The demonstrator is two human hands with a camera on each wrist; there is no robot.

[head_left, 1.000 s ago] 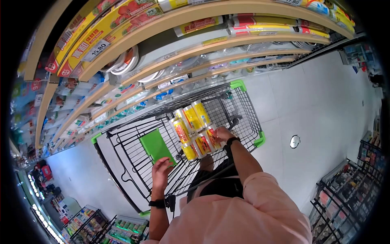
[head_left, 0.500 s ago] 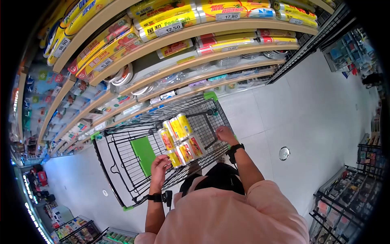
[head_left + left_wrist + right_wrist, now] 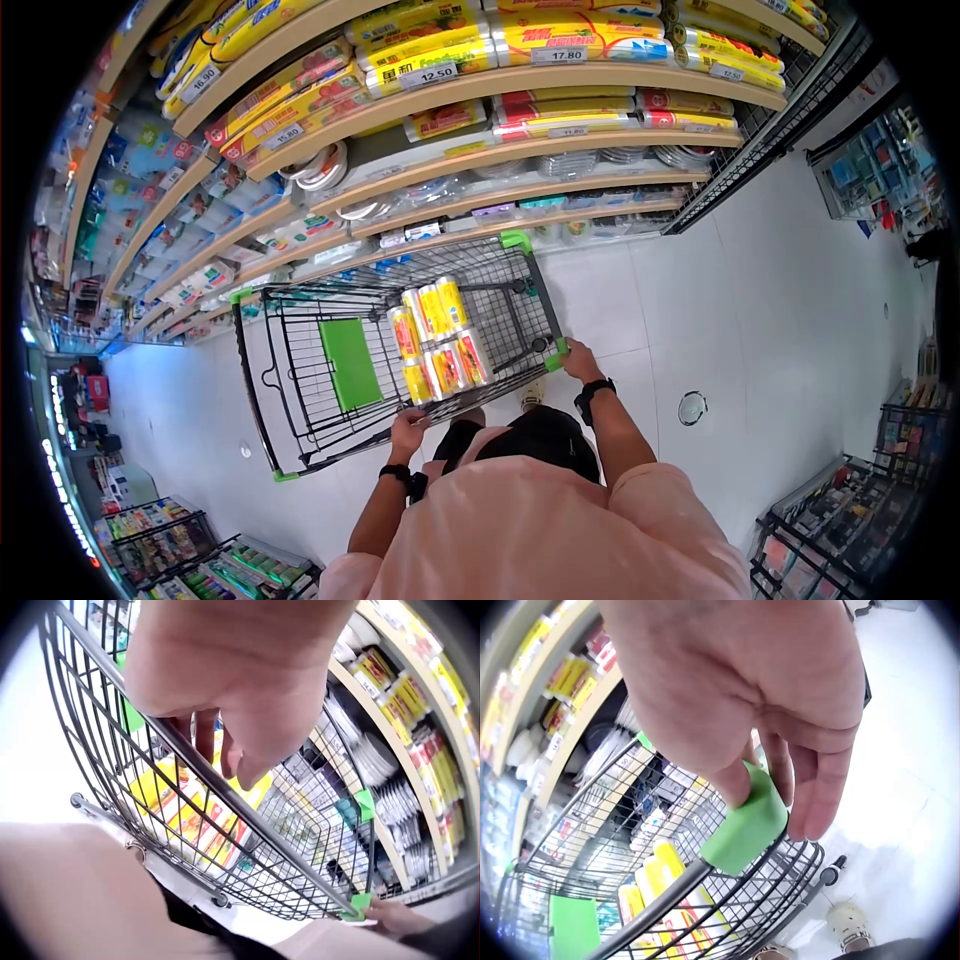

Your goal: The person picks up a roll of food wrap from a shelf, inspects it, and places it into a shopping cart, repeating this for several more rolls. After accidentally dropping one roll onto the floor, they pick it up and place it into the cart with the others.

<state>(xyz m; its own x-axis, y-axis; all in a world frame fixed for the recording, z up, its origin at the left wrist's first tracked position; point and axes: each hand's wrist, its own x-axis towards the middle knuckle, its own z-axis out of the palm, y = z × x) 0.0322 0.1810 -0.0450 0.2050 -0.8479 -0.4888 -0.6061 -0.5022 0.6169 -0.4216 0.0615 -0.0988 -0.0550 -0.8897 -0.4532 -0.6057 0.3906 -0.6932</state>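
Note:
In the head view, a wire shopping cart (image 3: 375,440) holds several yellow, white and red rolls (image 3: 438,308) in two rows. My left hand (image 3: 409,430) is at the cart's near side rail; in the left wrist view this hand (image 3: 240,682) lies over the dark rail (image 3: 259,825), fingers relaxed and hanging on the basket side. At the front near corner, my right hand (image 3: 582,362) grips the green corner piece. The right wrist view shows the thumb and fingers of this hand (image 3: 757,697) around the green corner (image 3: 746,825), with the rolls (image 3: 664,889) below.
Shelves (image 3: 430,95) of boxes, wrapped rolls and stacked dishes run along the cart's far side. A green panel (image 3: 350,365) is inside the cart. Display racks (image 3: 835,510) stand at lower right, others at lower left. Pale floor (image 3: 650,300) lies right of the cart.
My right hand has moved from the rolls out to the cart's front corner and taken hold there. My left hand has lowered from above the basket to the near rail.

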